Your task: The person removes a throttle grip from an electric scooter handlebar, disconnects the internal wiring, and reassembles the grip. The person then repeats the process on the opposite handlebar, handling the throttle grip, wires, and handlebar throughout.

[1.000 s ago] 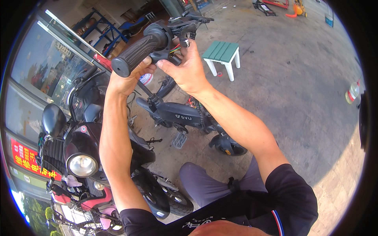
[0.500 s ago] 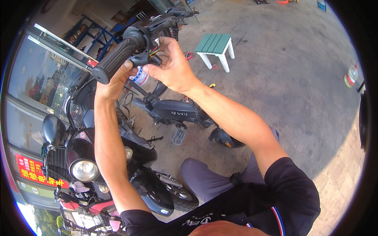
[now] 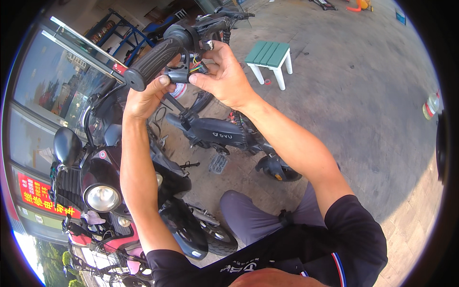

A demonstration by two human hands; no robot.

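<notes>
Work on a handlebar assembly held up before the person. The left hand [image 3: 143,98] props the black ribbed rubber handlebar grip [image 3: 152,63] from below, thumb pressed against the small black switch housing [image 3: 179,75] and fingers curled out of sight behind it. The right hand [image 3: 228,79] pinches the housing's far side, fingertips close together beside the exposed coloured wires [image 3: 196,64]. Judged from the bared wiring, the housing is opened and its refitting remains. Below stand a dark folding electric bicycle [image 3: 224,136] and a black scooter with round headlamp [image 3: 101,197]. A red rectangular sign with yellow characters [image 3: 40,196] lies at lower left; a green-topped white stool [image 3: 270,60] and a red-labelled clear bottle [image 3: 430,106] stand on the concrete.
</notes>
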